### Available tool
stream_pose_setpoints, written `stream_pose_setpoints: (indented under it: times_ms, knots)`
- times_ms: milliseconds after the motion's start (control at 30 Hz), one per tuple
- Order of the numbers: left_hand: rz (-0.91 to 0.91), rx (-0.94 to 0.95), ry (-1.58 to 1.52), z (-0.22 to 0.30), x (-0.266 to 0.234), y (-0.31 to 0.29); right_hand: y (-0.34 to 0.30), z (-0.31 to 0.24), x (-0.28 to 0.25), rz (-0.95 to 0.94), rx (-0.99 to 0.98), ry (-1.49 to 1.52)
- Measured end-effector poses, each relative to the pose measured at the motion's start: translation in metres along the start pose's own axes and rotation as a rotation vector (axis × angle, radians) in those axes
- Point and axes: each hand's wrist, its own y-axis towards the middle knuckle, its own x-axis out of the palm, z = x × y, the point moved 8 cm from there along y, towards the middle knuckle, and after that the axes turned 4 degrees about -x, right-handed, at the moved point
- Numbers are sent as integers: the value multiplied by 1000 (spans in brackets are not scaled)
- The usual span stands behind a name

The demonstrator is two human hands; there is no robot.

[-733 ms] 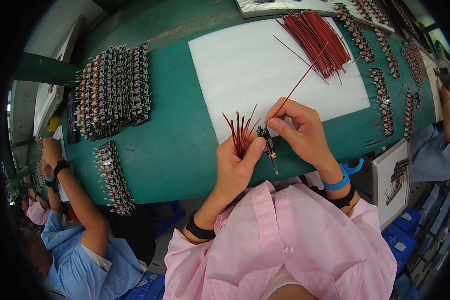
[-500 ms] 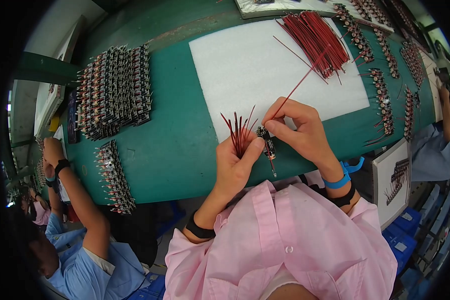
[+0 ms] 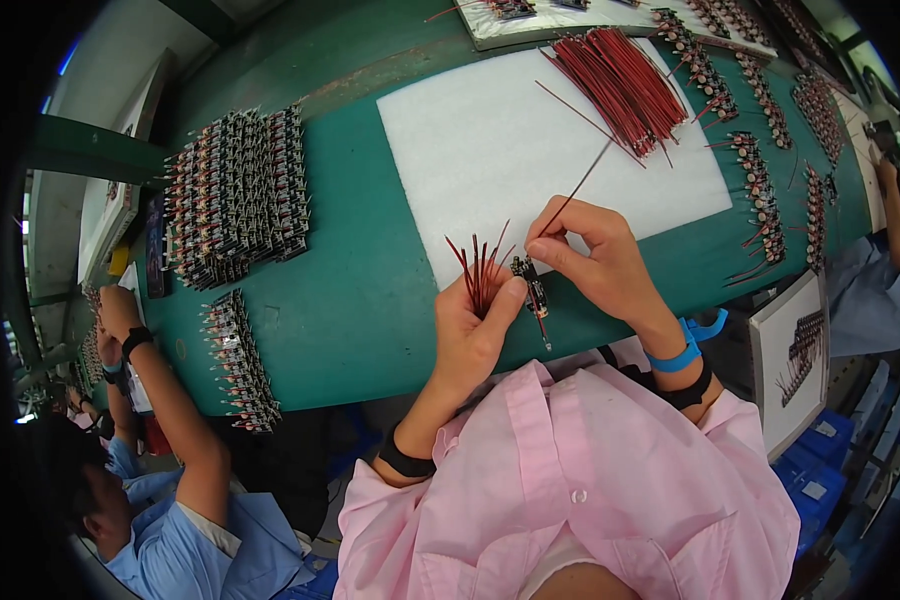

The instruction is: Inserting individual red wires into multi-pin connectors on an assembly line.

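Reference landmark: white sheet (image 3: 490, 140), lying flat on the green desk (image 3: 360, 330). The wearer, in a pink shirt (image 3: 570, 440), faces its near edge.

Left hand (image 3: 473, 335): located at the near edge of the white sheet. The grip is closed, holding 2 items: a bundle of red and dark wires (image 3: 480, 280), ends upward, and a circuit board (image 3: 534, 290), pinched beside the thumb.

Right hand (image 3: 595, 250): located over the near edge of the white sheet. The grip is narrow, with a single wire (image 3: 580, 187) held between thumb and forefinger. The wire slants up across the sheet; its lower end is near the board's upper end, but contact between the 2 cannot be confirmed at this scale.

Left of the white sheet: 1 smaller board group (image 3: 242, 360) on the near side and 1 larger board stack (image 3: 235, 195) beyond it. Right of the sheet: several board rows (image 3: 760, 195).

On the sheet's far right part: a pile of red wires (image 3: 620, 90). Beyond the sheet's far edge: a pale tray (image 3: 580, 22) bearing further boards.
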Motion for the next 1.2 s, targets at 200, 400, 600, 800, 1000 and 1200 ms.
stream_pose_setpoints:
  times_ms: [200,400,600,800,1000,1200]
  knots:
    - [4,31,37,0,0,0,-1,-4,3,-30,-50,-65]
    - [4,19,52,-2,-1,1,1,-2,6,-59,-76,-46]
    - [2,47,18,-4,0,4,3,6,8,-112,-60,21]
    - [12,-4,30,-7,-3,4,2,8,8,-102,-59,13]
    - [11,-25,18,-8,-3,4,1,7,8,-102,-97,18]
    - [19,-35,13,-8,-3,3,2,2,8,-97,-159,-52]
